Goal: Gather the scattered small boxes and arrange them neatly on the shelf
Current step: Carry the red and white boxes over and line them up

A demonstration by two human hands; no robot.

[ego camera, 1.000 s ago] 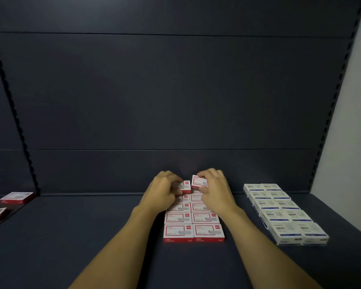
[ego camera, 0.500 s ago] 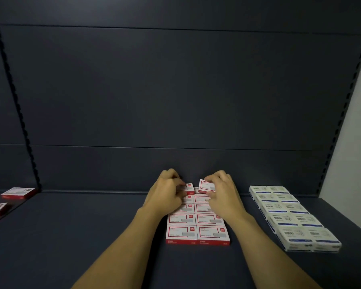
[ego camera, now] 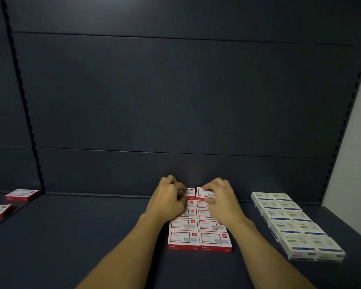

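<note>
Currently, the left hand [ego camera: 167, 200] and right hand [ego camera: 221, 202] each pinch a small red-and-white cardboard box [ego camera: 203, 193] at the far end of the two-column red block [ego camera: 199, 239] on the dark shelf [ego camera: 92, 236]. A finished white-and-blue box block [ego camera: 294, 224] lies right of the right hand; two stray red boxes [ego camera: 21, 194] far left of the left hand remain ungathered.

Dim, soft overall; edges bow with wide-angle distortion and slight blur.

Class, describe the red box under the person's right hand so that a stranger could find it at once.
Find the red-and-white block mid-shelf, two columns of boxes. Follow its right column to the back wall. The last box, pinched by the right hand, alone sits slightly tilted.
</note>
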